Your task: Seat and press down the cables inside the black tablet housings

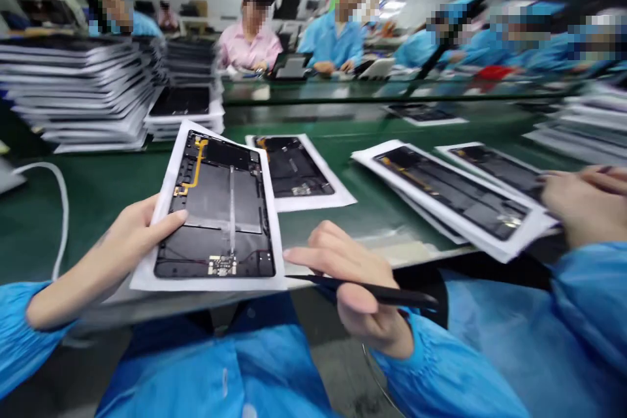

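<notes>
My left hand (142,235) grips the left edge of an opened tablet housing (220,209) on a white sheet, thumb on top. The housing shows a yellow flex cable, a clear strip down the middle and a small circuit board at its near end. It is tilted up toward me at the table's front edge. Between thumb and fingers, my right hand (353,274) holds black tweezers (372,289), whose tips point left at the housing's lower right corner. Just behind lies another tablet housing (298,170) on its own white sheet.
Tall stacks of sheeted housings (78,91) stand at the back left. More tablet housings (455,196) lie on the green table (323,144) to the right, beside a co-worker's hand (582,202). A white cable (63,209) curves at the left. Several people sit across the table.
</notes>
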A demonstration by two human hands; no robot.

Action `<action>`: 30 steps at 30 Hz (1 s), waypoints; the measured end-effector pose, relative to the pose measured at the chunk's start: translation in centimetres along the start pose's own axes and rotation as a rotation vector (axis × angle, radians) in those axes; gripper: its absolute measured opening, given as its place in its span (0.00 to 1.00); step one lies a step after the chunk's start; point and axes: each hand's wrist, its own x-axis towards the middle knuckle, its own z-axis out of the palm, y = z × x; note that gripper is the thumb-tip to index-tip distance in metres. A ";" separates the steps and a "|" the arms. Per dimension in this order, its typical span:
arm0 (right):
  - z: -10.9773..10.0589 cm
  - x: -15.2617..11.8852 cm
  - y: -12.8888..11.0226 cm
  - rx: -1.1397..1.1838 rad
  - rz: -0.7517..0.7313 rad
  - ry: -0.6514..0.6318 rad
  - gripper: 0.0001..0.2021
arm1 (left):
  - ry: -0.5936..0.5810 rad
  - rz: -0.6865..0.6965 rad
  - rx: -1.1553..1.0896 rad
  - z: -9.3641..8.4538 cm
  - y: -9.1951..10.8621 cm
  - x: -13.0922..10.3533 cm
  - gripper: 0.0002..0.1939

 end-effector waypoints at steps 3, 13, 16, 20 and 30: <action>4.1 0.0 -1.4 0.278 0.028 0.090 0.18 | 0.002 -0.024 0.089 -0.8 -2.1 -2.6 0.30; 12.4 -1.5 -3.1 0.075 0.084 -0.120 0.10 | -0.049 0.473 0.807 -4.7 -5.2 -6.2 0.17; 13.0 -2.2 -2.7 -0.067 0.035 -0.124 0.09 | -0.135 0.639 0.735 -4.2 -6.0 -5.7 0.11; 13.5 -2.2 -2.6 -0.091 0.041 -0.116 0.11 | -0.296 0.700 0.695 -3.4 -6.3 -3.8 0.06; 11.7 -2.8 -2.4 0.007 0.188 -0.054 0.16 | -0.341 0.682 0.690 -2.8 -4.6 -3.7 0.07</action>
